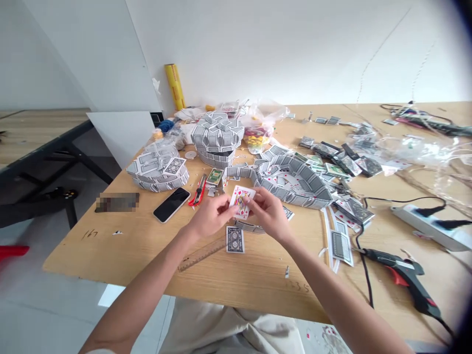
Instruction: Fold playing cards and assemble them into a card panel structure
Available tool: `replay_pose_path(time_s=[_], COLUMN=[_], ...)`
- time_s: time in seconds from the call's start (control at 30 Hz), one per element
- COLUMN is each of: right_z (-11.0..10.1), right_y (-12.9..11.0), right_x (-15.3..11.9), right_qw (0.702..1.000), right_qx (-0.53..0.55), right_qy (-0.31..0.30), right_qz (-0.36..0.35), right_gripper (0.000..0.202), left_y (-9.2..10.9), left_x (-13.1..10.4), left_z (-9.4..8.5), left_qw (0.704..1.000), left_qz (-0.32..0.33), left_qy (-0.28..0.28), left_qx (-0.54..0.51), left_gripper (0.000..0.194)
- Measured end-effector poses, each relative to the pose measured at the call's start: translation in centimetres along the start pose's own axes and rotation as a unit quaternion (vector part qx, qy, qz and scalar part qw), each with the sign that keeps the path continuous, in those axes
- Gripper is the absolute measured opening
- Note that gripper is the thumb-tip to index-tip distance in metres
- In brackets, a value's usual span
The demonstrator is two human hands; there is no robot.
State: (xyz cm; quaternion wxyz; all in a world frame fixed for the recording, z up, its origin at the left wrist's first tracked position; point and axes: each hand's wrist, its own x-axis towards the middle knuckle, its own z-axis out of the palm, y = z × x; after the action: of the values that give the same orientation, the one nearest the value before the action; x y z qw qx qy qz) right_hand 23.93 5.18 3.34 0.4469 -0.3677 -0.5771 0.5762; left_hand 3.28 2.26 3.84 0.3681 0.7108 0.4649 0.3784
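Observation:
Between my two hands is a face-up playing card (241, 202) with a red diamond court figure. My left hand (212, 215) pinches its left edge, and my right hand (270, 210) grips its right side. Behind and below them, partly hidden, a curved strip of joined cards (239, 172) stands on the table. A face-down card (235, 240) lies just below my hands, touching a clear ruler (204, 254). Right of the strip sits an open box made of folded cards (313, 194), with loose cards inside.
Two lidded card boxes (217, 137) (157, 167) stand at the back left. Nearer are a phone (171, 205) and a red utility knife (199, 191). At right lie a glue gun (405, 278), a white power strip (435, 228) with cords, and scattered card packs (346, 162).

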Motion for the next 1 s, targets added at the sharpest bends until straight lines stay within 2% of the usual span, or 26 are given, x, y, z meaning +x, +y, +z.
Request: replay_pose_path(time_s=[0.03,0.1,0.17,0.27,0.33,0.43,0.5,0.6,0.73,0.9,1.0], right_z=[-0.1,-0.2,-0.1,0.1,0.1,-0.4,-0.8,-1.1,-1.2,-1.0,-0.6], right_y=[-0.8,-2.9,-5.3,-8.2,-9.0,-9.1,-8.8,-8.5,-8.5,-8.8,-8.9], right_x=[0.5,1.6,2.5,3.2,3.3,3.5,3.5,3.3,2.6,1.9,1.8], right_qw=[1.000,0.998,0.994,0.985,0.979,0.968,0.959,0.957,0.958,0.945,0.934], right_qx=[0.006,0.011,0.013,-0.001,-0.028,-0.097,-0.133,-0.137,-0.139,-0.156,-0.159], right_qy=[0.012,0.038,0.036,0.049,0.046,0.001,-0.017,0.016,0.076,0.095,0.107], right_qz=[-0.016,-0.055,-0.103,-0.166,-0.195,-0.231,-0.248,-0.255,-0.237,-0.272,-0.300], right_gripper=[0.038,0.051,0.065,0.078,0.066,0.031,0.021,0.021,0.019,0.012,0.005], left_y=[0.4,1.6,3.3,5.8,6.7,6.9,6.7,6.6,6.7,6.5,6.3], left_x=[1.3,3.5,5.0,5.9,5.8,5.3,5.1,4.8,4.6,4.5,4.6], left_z=[-0.1,-0.9,-2.1,-3.7,-4.3,-4.4,-4.4,-4.4,-4.4,-4.0,-3.6], left_qw=[0.999,0.992,0.986,0.975,0.968,0.969,0.973,0.974,0.972,0.954,0.947], left_qz=[0.007,0.030,0.056,0.089,0.110,0.127,0.124,0.134,0.178,0.253,0.270], left_qy=[0.003,0.025,0.068,0.131,0.155,0.149,0.132,0.108,0.092,0.135,0.162], left_qx=[-0.043,-0.117,-0.144,-0.158,-0.162,-0.150,-0.146,-0.144,-0.120,-0.080,-0.061], left_gripper=[0.027,0.026,0.037,0.056,0.051,0.027,0.019,0.020,0.029,0.019,0.015])
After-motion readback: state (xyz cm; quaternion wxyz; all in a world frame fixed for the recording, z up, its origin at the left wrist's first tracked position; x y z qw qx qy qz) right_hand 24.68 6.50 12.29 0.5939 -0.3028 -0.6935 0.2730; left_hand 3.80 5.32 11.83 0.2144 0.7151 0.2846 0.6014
